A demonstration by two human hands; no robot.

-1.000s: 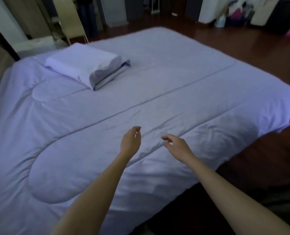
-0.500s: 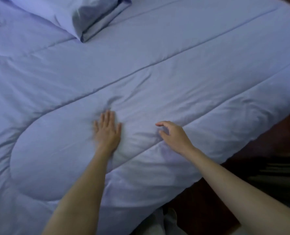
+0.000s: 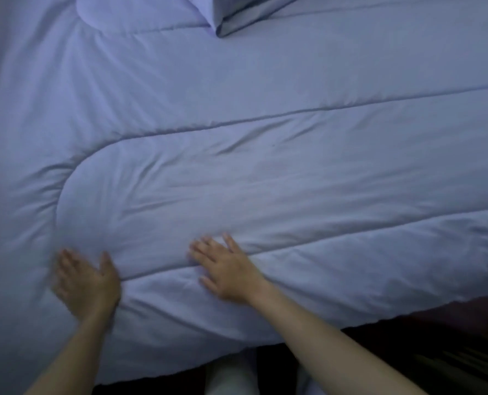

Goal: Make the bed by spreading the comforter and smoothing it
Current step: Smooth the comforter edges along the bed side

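A pale lavender quilted comforter (image 3: 265, 115) covers the whole bed, with long stitched seams and soft wrinkles around a curved seam at the left. My left hand (image 3: 84, 283) lies flat and open on it near the lower left, blurred by motion. My right hand (image 3: 227, 270) presses flat on the comforter across a seam, fingers spread, about a hand's width right of the left one. Neither hand holds any fabric.
A folded pillow (image 3: 237, 15) in the same lavender cloth sits at the top edge of the view. The comforter's near edge hangs over dark floor (image 3: 436, 352) at the lower right. My pale trouser legs (image 3: 228, 377) show below the edge.
Both hands have come down from the air onto the comforter. The left hand has since slid left and toward me, and the right hand has flattened. The view has dropped closer to the bed.
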